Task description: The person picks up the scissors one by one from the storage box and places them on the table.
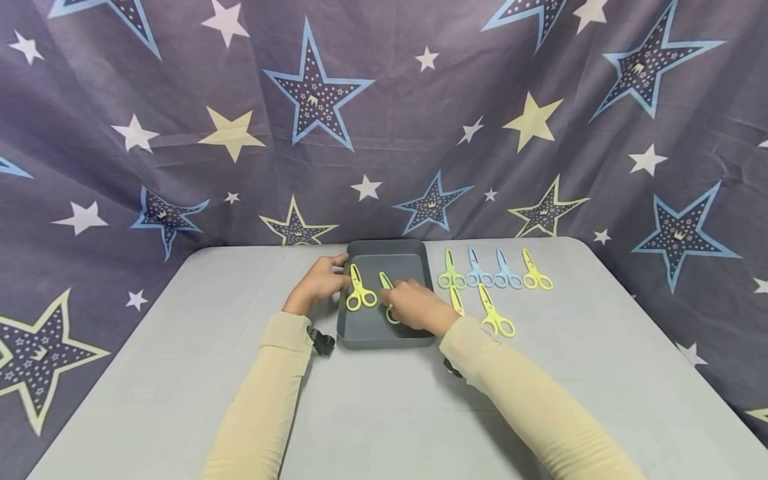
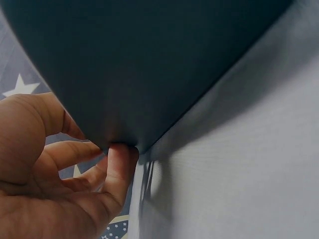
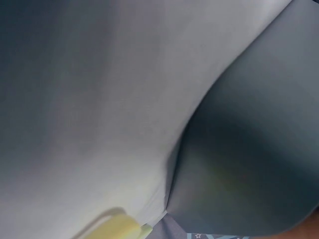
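A shallow dark grey tray (image 1: 387, 344) stands on the table. My left hand (image 1: 319, 283) grips its left wall; in the left wrist view the thumb reaches over the rim and the fingers (image 2: 117, 172) press the outside. Inside the tray, a pair of yellow scissors (image 1: 358, 289) lies along the left side, blades pointing away. Over the tray's middle, my right hand (image 1: 418, 305) pinches a pair of green scissors (image 1: 385, 280); the tip and part of a handle loop show, the rest is covered by the fingers. The right wrist view shows the tray's outer wall (image 3: 249, 174).
Right of the tray, a back row holds green scissors (image 1: 450, 277), two blue pairs (image 1: 476, 275) and a yellow pair (image 1: 533, 275). Nearer lie another yellow pair (image 1: 491, 313) and one (image 1: 457, 301) partly hidden by the right forearm. A star-patterned curtain (image 1: 384, 133) hangs behind the table.
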Demonstrator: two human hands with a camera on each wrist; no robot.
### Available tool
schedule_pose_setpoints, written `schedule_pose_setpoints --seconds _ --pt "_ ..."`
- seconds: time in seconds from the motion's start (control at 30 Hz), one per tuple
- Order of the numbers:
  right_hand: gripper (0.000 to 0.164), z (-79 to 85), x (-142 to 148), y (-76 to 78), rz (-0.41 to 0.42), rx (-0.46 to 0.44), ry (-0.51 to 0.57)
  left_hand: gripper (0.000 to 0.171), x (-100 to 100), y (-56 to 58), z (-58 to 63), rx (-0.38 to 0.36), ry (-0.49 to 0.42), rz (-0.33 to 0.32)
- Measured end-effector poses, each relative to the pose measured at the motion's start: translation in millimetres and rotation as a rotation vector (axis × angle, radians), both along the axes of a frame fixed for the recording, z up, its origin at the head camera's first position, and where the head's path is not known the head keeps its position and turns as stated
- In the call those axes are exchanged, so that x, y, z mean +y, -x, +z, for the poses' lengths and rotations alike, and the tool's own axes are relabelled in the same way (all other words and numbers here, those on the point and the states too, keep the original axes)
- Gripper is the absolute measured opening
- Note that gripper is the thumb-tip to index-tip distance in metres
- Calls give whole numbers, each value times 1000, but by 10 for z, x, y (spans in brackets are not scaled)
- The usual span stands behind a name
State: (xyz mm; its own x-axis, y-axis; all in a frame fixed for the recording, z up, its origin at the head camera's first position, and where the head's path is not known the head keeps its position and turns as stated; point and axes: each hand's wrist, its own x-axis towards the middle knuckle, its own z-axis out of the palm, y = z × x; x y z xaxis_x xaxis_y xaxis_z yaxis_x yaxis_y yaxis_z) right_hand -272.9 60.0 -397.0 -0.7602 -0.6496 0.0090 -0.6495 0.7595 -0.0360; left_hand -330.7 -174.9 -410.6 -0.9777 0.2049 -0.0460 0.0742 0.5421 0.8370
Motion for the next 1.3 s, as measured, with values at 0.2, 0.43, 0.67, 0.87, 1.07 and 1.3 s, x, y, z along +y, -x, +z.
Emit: schedule_pose_setpoints --seconds 0.2,0.43,0.67,0.87,1.07,1.3 --pt "15 10 -4 -20 -13 -39 14 82 1 10 5 5 11 0" --pt "14 11 -1 -32 -7 -73 25 82 0 -6 6 10 18 2" --pt "15 2 -5 -39 -7 -83 -8 83 6 -5 0 6 8 11" --pt "14 1 6 -43 16 -61 3 84 1 7 -4 2 1 1" --pt "15 5 19 -41 33 -55 26 84 3 -2 0 -1 -15 -1" --pt "17 26 28 -54 42 -46 36 84 1 1 -2 1 -17 -4"
